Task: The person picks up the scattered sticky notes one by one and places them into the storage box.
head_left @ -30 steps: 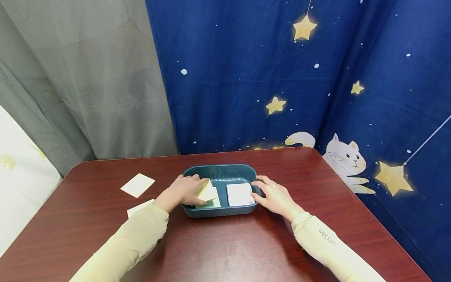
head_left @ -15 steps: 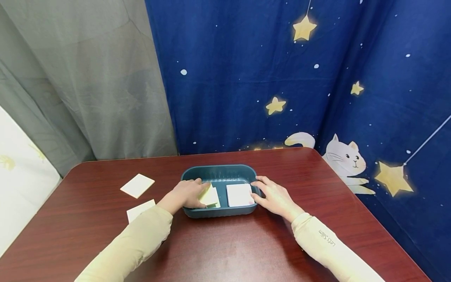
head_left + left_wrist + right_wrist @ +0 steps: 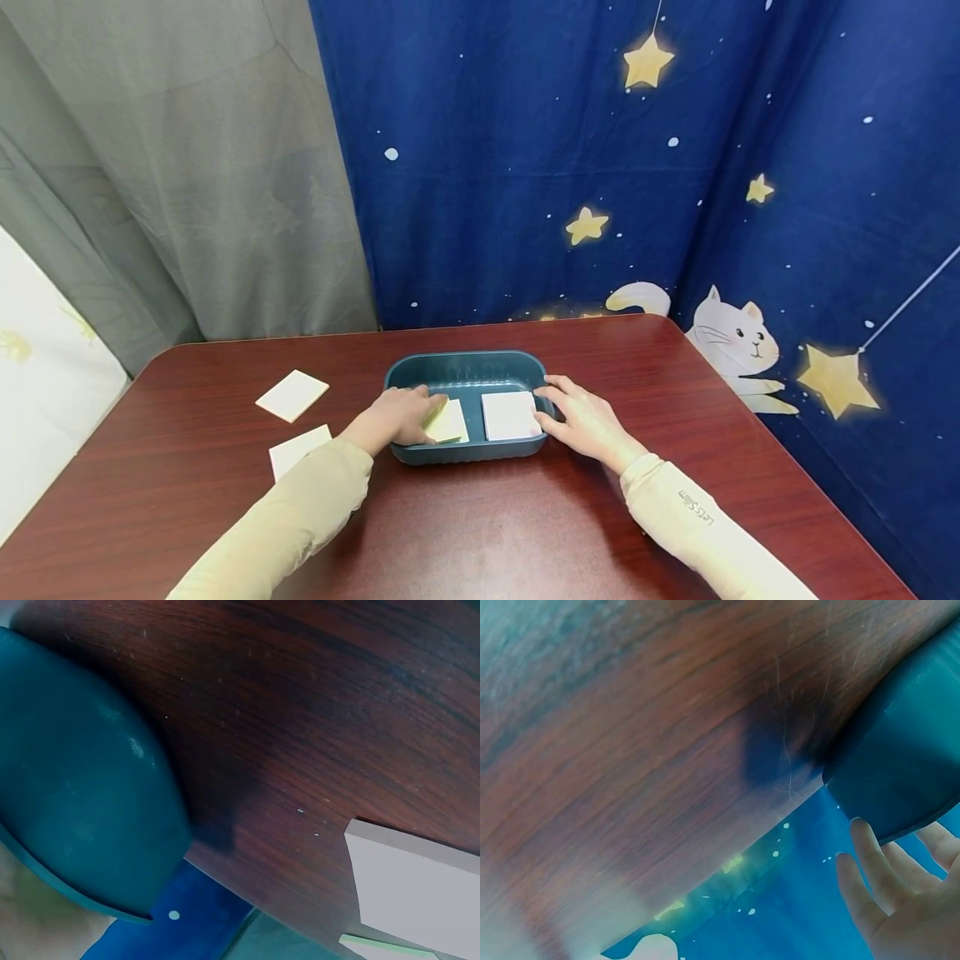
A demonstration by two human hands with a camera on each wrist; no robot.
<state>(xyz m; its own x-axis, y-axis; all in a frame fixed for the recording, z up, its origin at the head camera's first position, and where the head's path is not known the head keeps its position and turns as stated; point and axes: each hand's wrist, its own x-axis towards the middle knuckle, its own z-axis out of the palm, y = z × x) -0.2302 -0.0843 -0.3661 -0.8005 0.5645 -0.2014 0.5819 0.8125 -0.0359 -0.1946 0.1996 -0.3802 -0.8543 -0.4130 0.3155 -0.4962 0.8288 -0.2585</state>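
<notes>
My left hand (image 3: 401,412) reaches over the left end of a dark teal plastic tub (image 3: 468,453) and holds a yellow sticky note pad (image 3: 447,423) low inside it, thumb at the near side. A paler pad (image 3: 461,408) shows partly beneath it. A white note pad (image 3: 512,415) lies flat in the right half of the tub. Over the tub's right rim rest the spread fingers of my right hand (image 3: 588,421); the right wrist view shows them loosely extended by the wall (image 3: 907,750).
Two white square pads, one farther back (image 3: 292,395) and one nearer (image 3: 297,450), lie left of the tub on the brown wooden table (image 3: 480,533). The nearer pad is partly behind my left sleeve. Grey and blue star-patterned curtains (image 3: 510,167) hang behind the table.
My left hand has lowered slightly toward the near side of the tub with the yellow pad, which now covers more of the paler pad. My right hand has stayed on the rim.
</notes>
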